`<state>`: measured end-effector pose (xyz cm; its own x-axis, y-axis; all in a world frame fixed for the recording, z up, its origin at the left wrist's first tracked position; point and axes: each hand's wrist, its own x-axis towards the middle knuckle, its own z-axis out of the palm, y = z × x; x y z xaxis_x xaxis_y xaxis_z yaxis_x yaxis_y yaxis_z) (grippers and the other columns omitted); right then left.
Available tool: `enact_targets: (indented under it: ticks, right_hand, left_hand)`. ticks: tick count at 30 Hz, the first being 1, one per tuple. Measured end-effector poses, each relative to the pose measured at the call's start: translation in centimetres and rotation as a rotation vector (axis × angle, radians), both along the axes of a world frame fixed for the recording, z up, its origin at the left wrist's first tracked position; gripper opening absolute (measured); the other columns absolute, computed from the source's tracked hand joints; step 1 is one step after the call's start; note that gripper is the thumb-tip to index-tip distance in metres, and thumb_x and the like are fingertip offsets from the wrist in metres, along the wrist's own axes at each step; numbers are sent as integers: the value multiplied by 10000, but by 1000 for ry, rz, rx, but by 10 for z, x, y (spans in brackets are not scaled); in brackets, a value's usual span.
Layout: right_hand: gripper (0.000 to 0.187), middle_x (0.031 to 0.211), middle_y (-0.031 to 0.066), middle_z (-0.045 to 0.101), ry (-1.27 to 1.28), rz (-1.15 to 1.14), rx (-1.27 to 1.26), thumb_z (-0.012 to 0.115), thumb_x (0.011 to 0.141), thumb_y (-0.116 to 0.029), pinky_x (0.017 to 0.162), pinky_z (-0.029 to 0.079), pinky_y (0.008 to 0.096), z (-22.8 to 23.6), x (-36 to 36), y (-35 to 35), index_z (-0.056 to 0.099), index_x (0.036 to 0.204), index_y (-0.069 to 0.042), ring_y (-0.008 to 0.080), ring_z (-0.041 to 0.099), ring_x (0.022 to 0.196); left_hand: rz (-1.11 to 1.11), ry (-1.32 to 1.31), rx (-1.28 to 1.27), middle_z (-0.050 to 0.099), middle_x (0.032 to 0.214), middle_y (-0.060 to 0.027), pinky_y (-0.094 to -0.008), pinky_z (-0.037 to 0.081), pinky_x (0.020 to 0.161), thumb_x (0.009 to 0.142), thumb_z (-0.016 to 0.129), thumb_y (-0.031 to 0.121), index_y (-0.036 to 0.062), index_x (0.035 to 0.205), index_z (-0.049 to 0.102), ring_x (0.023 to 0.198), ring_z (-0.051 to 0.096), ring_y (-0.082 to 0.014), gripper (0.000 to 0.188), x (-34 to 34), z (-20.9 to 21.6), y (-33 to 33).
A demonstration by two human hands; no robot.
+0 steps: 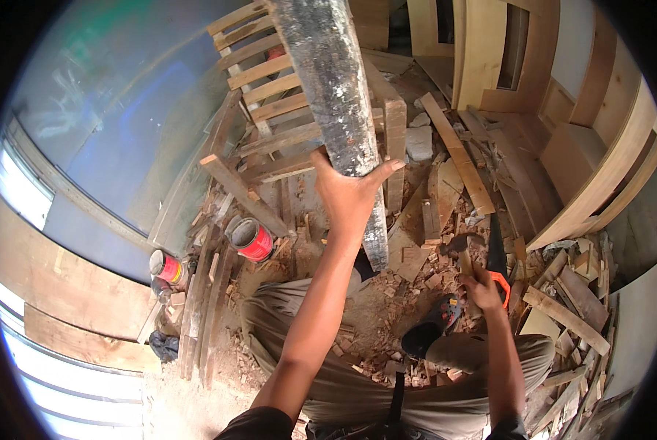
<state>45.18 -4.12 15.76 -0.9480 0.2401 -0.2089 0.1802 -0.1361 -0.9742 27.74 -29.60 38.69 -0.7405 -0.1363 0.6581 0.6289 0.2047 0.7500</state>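
Note:
A long, thick wooden plank [336,88], its face black and weathered with white paint spots, stands tilted in front of me. My left hand [347,194] grips it from the near side, thumb sticking out to the right and some fingers hidden behind the wood. Lower right, my right hand [481,288] is closed round the handle of a hammer [466,246], whose dark head points up and away. Close beside that hand lies a handsaw with an orange handle [501,286], its dark blade [496,246] running away from me.
Wood chips and offcuts [394,308] cover the floor around my legs. Two red cans [251,240] stand on the left. Behind the plank leans a slatted wooden frame [270,81]. Wooden cabinet frames [519,59] stand far right, with a scrap pile [574,308] on the right.

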Motion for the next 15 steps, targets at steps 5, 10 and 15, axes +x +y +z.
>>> enact_targets:
  ticks: [5, 10, 15]
  right_hand:
    - [433, 651, -2, 522, 68, 183, 120, 605, 906, -66, 460, 435, 262, 175, 39, -46, 507, 1319, 19, 84, 511, 538]
    - [551, 648, -15, 535, -16, 409, 351, 627, 926, -100, 454, 426, 255, 264, 68, -50, 438, 1435, -5, 68, 513, 521]
    - [379, 611, -1, 537, -196, 520, 318, 614, 933, -135, 457, 423, 255, 257, 85, -59, 554, 1274, 18, 73, 511, 493]
  left_hand:
    - [-13, -26, 61, 677, 945, -174, -349, 539, 747, 633, 948, 294, -24, 1091, 431, 855, 675, -226, 761, 17, 19, 1]
    - [-142, -83, 36, 670, 970, -174, -347, 534, 754, 653, 935, 269, -22, 1106, 464, 873, 672, -231, 716, 33, 31, 17]
    - [-197, -170, 49, 662, 1001, -137, -335, 541, 784, 702, 907, 215, -28, 1112, 493, 893, 655, -188, 632, 35, -40, 24]
